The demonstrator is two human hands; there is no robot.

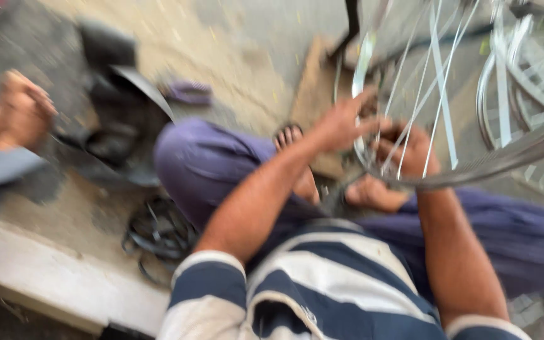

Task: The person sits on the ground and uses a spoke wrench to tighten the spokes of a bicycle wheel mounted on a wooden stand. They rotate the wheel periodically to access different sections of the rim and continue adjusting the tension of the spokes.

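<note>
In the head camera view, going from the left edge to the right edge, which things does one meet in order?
Another person's hand → dark pile of rubber parts → the person's bent knee in purple trousers → left hand → right hand on the spokes → second wheel rim.

The floor (234, 56) is rough, sandy concrete in daylight, blurred by motion. A pale stone kerb (51, 277) crosses the lower left of the frame. A flat wooden board (315, 88) lies on the ground at upper centre. Dark scrap (118, 113) is heaped at upper left.
</note>
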